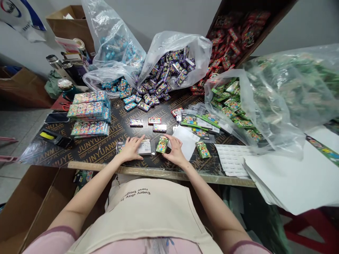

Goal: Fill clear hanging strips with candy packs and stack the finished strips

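My left hand [131, 148] lies on a flat clear packet with a white card [144, 147] near the table's front edge, fingers stretched over it. My right hand [175, 151] pinches a small green box [162, 144] just right of that packet. Another green box [202, 149] lies to the right. Three small boxes, purple and red [154, 121], sit a little farther back on the dark plywood table [87, 150].
Clear bags of blue [116, 46], purple [169, 70] and green boxes [233, 102] ring the back. A crate of red boxes [233, 35] leans behind. Stacks of filled packs [88, 113] stand at left, white sheets [291, 176] at right, cardboard boxes [26, 204] below left.
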A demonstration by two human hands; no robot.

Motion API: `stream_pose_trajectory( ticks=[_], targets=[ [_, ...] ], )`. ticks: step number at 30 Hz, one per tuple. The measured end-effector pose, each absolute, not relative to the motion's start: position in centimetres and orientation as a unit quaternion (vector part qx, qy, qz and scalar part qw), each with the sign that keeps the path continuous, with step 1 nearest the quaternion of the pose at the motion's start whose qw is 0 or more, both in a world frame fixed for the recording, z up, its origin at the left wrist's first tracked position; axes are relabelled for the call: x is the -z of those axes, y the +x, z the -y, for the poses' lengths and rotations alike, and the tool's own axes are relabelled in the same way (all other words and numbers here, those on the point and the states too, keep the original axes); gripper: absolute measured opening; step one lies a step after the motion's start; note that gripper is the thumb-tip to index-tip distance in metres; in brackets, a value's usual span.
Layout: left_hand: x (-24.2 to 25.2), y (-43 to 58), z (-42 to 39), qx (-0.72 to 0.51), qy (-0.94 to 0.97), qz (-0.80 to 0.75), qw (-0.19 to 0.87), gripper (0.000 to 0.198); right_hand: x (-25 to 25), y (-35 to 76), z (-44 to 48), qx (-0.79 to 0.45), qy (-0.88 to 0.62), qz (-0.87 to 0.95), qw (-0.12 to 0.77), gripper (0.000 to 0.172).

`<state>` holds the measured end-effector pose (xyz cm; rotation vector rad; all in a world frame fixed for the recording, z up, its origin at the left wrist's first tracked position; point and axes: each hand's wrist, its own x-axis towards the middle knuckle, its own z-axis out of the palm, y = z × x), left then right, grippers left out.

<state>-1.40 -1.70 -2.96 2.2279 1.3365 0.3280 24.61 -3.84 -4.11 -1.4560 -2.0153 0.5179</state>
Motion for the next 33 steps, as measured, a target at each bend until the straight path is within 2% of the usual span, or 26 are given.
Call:
stream_pose_trajectory(
  ticks=[4,10,14,15,17,21,25,27,30,33],
  targets=[
    [3.8,-2.0,1.9,-0.094,0.842,-0.482,0.224,0.116,5.1,23.9,3.9,-0.218,-0.533,0.768,0.280,0.079],
    [2.2,-1.3,2.4,-0.162,0.834,-0.435,0.299,0.119,3.6,24.2,3.1,-0.448,-0.383,0.753,0.293,0.106],
    [0.8,0.0,2.3,-0.281,0.747,-0.519,0.308,0.109,2.5,23.1,2.5,-0.488,-0.431,0.649,0.393,0.118],
    [0.6,0.6,2.3,-0.323,0.710,-0.544,0.311,0.107,2.2,22.3,2.5,-0.503,-0.451,0.599,0.430,0.116],
    [0.5,2.0,2.2,-0.409,0.627,-0.573,0.333,0.093,1.3,20.3,2.3,-0.540,-0.472,0.489,0.497,0.096],
    [0.9,5.0,2.6,-0.552,0.434,-0.537,0.468,0.044,-1.1,17.2,1.5,-0.545,-0.479,0.330,0.604,0.053],
    [0.2,6.5,2.9,-0.588,0.258,-0.461,0.612,0.039,-2.1,17.0,0.8,-0.540,-0.502,0.293,0.609,0.022],
    [-0.6,6.4,2.6,-0.568,0.207,-0.447,0.659,0.033,-2.0,17.4,0.9,-0.564,-0.496,0.293,0.592,0.021],
    [-1.9,5.8,1.7,-0.550,0.177,-0.450,0.681,0.021,-1.7,17.9,1.3,-0.581,-0.464,0.292,0.602,0.030],
    [-2.7,5.3,0.9,-0.527,0.186,-0.461,0.689,0.022,-1.7,18.5,1.4,-0.611,-0.441,0.280,0.594,0.037]
  ],
)
